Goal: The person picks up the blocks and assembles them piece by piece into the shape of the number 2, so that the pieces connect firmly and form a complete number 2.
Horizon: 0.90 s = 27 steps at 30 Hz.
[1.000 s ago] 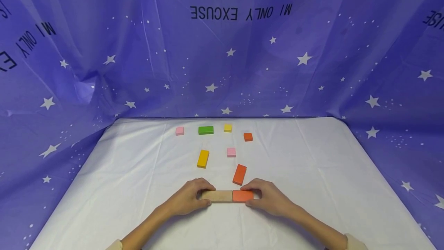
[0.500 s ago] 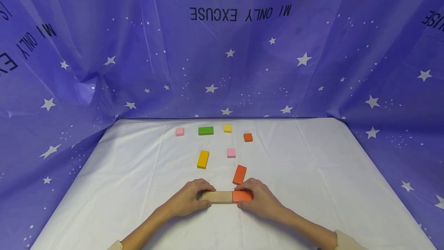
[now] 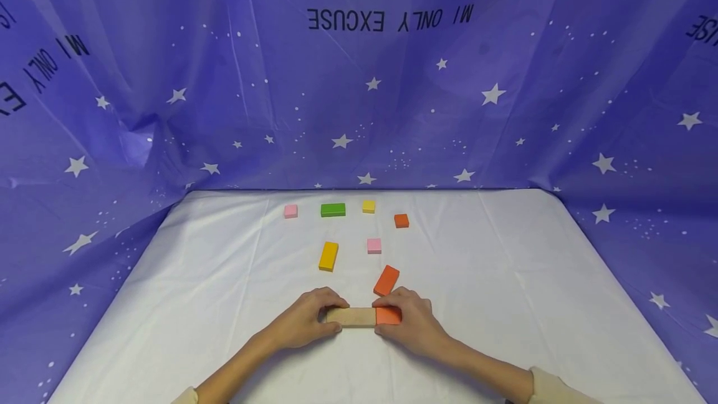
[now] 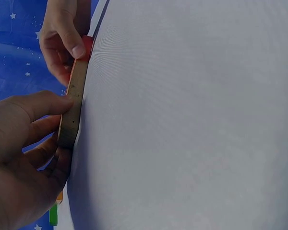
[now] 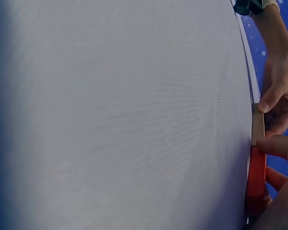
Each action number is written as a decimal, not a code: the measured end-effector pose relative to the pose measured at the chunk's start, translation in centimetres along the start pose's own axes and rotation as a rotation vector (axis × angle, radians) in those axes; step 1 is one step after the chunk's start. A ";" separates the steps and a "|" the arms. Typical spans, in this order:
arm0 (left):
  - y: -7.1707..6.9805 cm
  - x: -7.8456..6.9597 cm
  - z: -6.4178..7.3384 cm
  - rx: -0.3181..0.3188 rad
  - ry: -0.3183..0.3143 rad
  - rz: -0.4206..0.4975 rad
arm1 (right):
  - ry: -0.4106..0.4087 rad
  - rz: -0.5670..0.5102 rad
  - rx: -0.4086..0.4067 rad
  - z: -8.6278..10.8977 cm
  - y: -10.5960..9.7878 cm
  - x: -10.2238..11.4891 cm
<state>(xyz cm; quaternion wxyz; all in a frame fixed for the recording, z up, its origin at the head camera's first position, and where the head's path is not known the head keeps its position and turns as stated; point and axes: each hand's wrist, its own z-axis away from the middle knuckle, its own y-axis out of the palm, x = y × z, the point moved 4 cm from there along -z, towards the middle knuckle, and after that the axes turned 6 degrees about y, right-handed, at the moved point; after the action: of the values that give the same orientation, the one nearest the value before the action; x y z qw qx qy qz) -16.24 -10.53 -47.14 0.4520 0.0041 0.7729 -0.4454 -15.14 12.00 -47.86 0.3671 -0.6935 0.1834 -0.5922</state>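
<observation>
A plain wooden block (image 3: 354, 317) lies end to end with an orange-red block (image 3: 388, 315) near the front of the table, their ends touching. My left hand (image 3: 305, 320) pinches the wooden block by its left end, thumb on the near side and fingers on the far side. At the seam between both blocks, my right hand (image 3: 415, 323) grips across the orange-red block's left part, its palm hiding the right end. In the right wrist view the thumb presses beside the seam on the red block (image 5: 256, 182). A second orange-red block (image 3: 386, 280) lies slanted just beyond my right fingertips.
Farther back on the white cloth (image 3: 505, 304) lie a yellow-orange block (image 3: 328, 256), a pink cube (image 3: 374, 246), a small orange-red block (image 3: 401, 221), a small yellow block (image 3: 368, 206), a green block (image 3: 333, 209) and another pink cube (image 3: 290, 211). A purple star-printed curtain (image 3: 359, 111) surrounds the table.
My right hand has slid left along the orange-red block, from its right end to the seam. The second orange-red block has turned slightly. My left hand stays in place.
</observation>
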 end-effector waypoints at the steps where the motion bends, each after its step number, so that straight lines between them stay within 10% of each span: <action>1: 0.0 0.0 0.0 0.002 0.001 0.000 | 0.005 0.001 -0.001 0.0 0.0 0.0; 17: -0.4 0.3 0.0 -0.011 -0.022 0.021 | 0.021 0.004 -0.015 0.1 0.2 0.3; 27: -4.6 2.8 -1.5 -0.225 -0.081 0.022 | 0.017 -0.006 -0.025 0.0 0.2 0.0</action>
<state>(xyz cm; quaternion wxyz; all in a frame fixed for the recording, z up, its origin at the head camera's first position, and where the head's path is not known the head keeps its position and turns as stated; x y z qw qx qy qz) -20.80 -13.35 -45.68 0.4851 -0.0562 0.7990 -0.3509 -15.15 11.84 -48.01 0.3550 -0.6936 0.1920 -0.5968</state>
